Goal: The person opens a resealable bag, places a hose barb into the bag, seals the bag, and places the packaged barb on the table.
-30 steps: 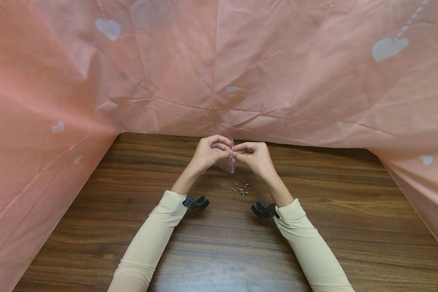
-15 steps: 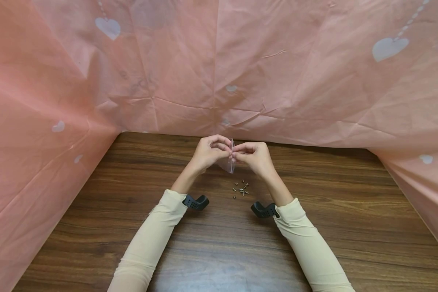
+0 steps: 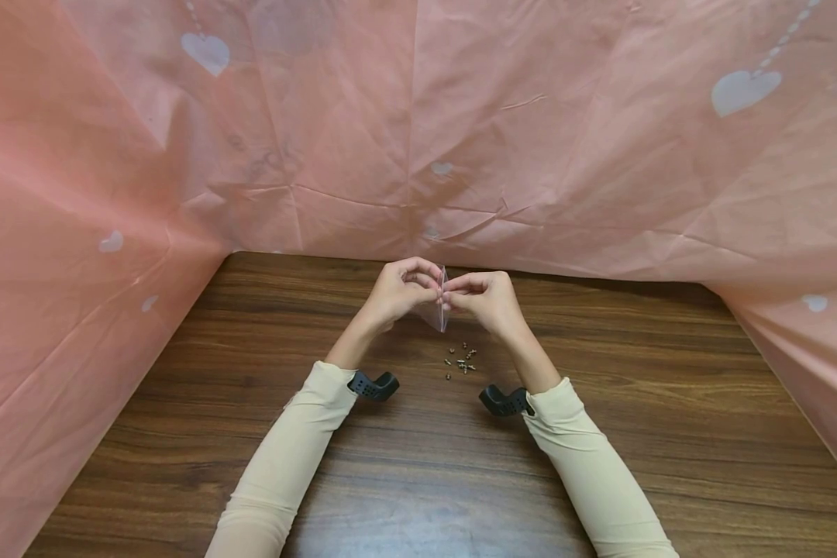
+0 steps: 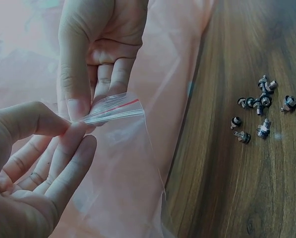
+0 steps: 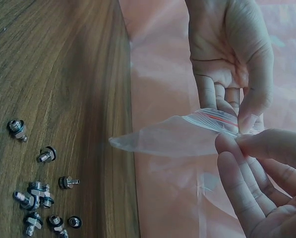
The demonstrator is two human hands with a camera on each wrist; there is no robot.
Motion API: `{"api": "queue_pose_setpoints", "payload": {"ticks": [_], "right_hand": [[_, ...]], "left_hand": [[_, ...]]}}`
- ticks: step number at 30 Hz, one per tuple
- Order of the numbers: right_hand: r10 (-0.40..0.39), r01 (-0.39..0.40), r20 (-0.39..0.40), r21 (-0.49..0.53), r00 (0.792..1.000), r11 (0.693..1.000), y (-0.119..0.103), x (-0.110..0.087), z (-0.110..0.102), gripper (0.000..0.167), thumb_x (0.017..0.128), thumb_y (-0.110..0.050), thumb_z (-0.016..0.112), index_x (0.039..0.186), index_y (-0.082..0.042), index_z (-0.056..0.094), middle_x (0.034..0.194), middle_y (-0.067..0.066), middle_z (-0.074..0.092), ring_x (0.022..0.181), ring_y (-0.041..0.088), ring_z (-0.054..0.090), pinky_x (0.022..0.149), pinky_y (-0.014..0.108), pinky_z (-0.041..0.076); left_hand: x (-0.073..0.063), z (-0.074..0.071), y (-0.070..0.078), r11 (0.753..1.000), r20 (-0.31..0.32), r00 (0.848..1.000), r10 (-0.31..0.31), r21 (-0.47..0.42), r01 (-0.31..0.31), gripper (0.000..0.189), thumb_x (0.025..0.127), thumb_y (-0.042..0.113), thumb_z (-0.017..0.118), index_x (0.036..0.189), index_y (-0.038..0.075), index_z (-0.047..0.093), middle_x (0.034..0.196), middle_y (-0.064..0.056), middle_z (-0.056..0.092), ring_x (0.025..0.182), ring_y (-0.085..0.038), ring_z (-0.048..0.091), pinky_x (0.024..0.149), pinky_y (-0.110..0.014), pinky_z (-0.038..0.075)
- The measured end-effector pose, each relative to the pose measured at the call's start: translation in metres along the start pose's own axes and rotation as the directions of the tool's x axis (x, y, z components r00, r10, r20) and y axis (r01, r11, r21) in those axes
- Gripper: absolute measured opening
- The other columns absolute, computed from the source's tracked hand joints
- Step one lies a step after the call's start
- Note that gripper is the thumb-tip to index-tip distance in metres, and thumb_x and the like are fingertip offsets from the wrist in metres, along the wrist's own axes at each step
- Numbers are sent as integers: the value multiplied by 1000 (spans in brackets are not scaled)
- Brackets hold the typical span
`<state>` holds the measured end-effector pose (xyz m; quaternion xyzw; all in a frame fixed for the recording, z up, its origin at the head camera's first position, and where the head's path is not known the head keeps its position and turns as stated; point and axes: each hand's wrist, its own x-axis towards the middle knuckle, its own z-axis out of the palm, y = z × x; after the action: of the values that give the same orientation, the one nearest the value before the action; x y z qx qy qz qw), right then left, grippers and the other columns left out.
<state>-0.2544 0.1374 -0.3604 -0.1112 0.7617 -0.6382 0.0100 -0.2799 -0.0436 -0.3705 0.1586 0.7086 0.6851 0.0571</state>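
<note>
A small clear zip-lock bag (image 3: 435, 316) with a red line along its seal hangs between my two hands above the far part of the table. My left hand (image 3: 394, 293) pinches its top edge between thumb and fingers. From the other side, my right hand (image 3: 491, 301) pinches the same edge, fingertips nearly meeting the left ones. In the left wrist view, the bag (image 4: 125, 153) droops below the pinched seal, with nothing visible inside. Several small metal fittings with dark rings (image 5: 36, 191) lie loose on the wood below the hands.
The brown wooden table (image 3: 418, 465) reaches back to a pink cloth (image 3: 565, 170) with white hearts, which hangs along its back and sides. Dark curved wrist mounts (image 3: 375, 387) stick out inward from both cream sleeves (image 3: 272, 457).
Almost nothing differs. Both hands keep their pinch on the zip-lock bag, whose lower edge has shifted very slightly. The fittings stay where they were.
</note>
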Motion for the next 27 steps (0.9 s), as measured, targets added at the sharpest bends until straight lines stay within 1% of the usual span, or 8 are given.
{"api": "queue_pose_setpoints", "payload": {"ticks": [4, 11, 14, 16, 18, 20, 24, 27], "right_hand": [[4, -4, 0, -2, 1000, 1000, 0, 0, 0, 19, 87, 6, 71, 102, 19, 71, 91, 28, 75, 69, 7, 73, 70, 28, 61], [31, -31, 3, 34, 1000, 999, 1, 0, 1, 20, 87, 8, 71, 103, 20, 69, 82, 13, 77, 68, 7, 73, 69, 27, 61], [17, -17, -1, 23, 1000, 1000, 2, 0, 1, 19, 87, 9, 70, 102, 20, 69, 84, 17, 77, 67, 7, 72, 69, 28, 61], [5, -5, -7, 10, 1000, 1000, 2, 0, 1, 18, 86, 9, 70, 101, 20, 70, 86, 22, 76, 67, 6, 72, 69, 28, 61], [-6, 6, -12, -6, 1000, 1000, 2, 0, 0, 17, 86, 10, 70, 100, 20, 70, 88, 25, 75, 67, 5, 71, 69, 30, 61], [-13, 13, -16, -19, 1000, 1000, 2, -1, 0, 17, 86, 10, 70, 100, 19, 71, 90, 28, 75, 66, 5, 71, 70, 32, 61], [-9, 9, -15, -28, 1000, 1000, 2, 0, -1, 18, 86, 9, 71, 101, 19, 71, 91, 28, 75, 66, 5, 71, 74, 38, 61], [-7, 6, -14, -20, 1000, 1000, 2, 0, -1, 18, 86, 10, 71, 101, 19, 70, 90, 28, 75, 66, 5, 71, 74, 39, 61]], "left_hand": [[0, 0, 0, 1000, 3, 1000, 4, 0, -4, 21, 81, -12, 68, 101, -6, 67, 76, -3, 69, 71, -12, 68, 72, -31, 60], [0, -1, -2, 1000, 7, 1000, -23, -12, 23, 21, 83, -11, 68, 103, -6, 67, 80, -8, 69, 76, -13, 67, 72, -29, 60], [0, -1, -2, 999, -1, 999, -34, 11, 34, 20, 83, -8, 70, 103, -3, 68, 82, -10, 70, 75, -12, 66, 64, -26, 56], [-1, -1, -1, 999, -6, 999, -38, 32, 38, 20, 83, -6, 71, 102, -1, 69, 83, -11, 71, 73, -12, 65, 57, -26, 51], [-1, -1, -1, 998, -10, 999, -39, 47, 40, 19, 82, -5, 72, 101, 0, 69, 83, -10, 71, 72, -12, 65, 54, -27, 47], [-1, -1, -1, 998, -8, 999, -35, 45, 35, 20, 82, -6, 71, 101, -1, 69, 84, -11, 72, 72, -12, 65, 57, -28, 50], [-1, -1, -1, 999, 0, 1000, -25, 38, 25, 22, 81, -9, 71, 102, -3, 69, 85, -13, 71, 76, -12, 66, 68, -30, 57], [-1, 0, 0, 998, 3, 1000, -20, 52, 20, 22, 80, -8, 71, 102, -2, 68, 85, -13, 70, 76, -12, 66, 68, -29, 58]]}}
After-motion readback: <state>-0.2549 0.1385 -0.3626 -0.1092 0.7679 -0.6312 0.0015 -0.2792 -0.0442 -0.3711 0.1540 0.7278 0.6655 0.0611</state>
